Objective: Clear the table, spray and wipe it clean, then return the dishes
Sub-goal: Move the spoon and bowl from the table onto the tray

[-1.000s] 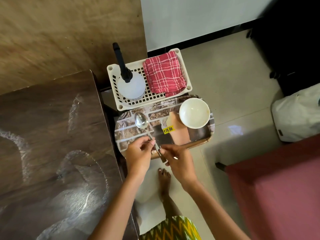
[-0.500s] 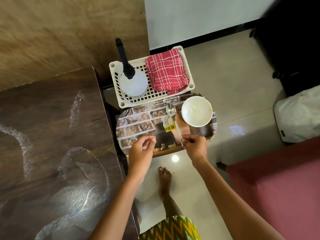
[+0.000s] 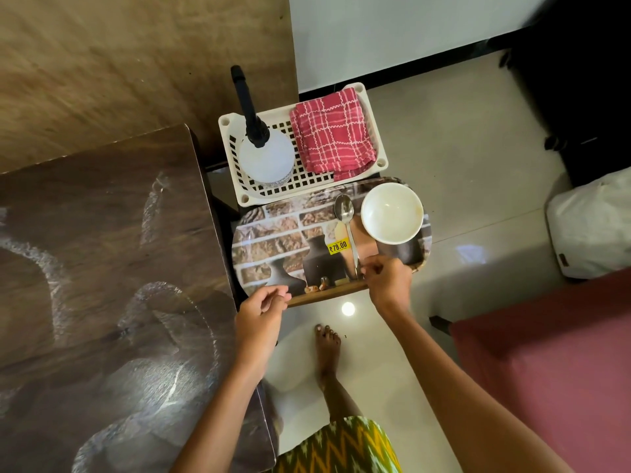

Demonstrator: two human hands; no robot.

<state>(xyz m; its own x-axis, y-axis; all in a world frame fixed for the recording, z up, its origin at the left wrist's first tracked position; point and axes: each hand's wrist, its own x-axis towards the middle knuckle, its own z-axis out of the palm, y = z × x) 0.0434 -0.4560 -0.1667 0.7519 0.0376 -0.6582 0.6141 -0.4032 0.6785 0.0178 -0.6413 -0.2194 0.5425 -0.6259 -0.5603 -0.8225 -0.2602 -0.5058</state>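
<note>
While right hand [image 3: 387, 285] pinches spoon [image 3: 345, 213] handle, left hand [image 3: 261, 310] hovers loosely curled, empty.

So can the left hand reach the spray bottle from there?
Probably yes. The left hand is at the tray's near edge; the spray bottle stands in the white basket just beyond, with only bare tray between. The right hand pinches the spoon farther right.

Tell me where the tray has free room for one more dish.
The tray is bare on its left half, between its left rim and the spoon. Its right end is crowded: bowl, spoon and right hand close together.
</note>
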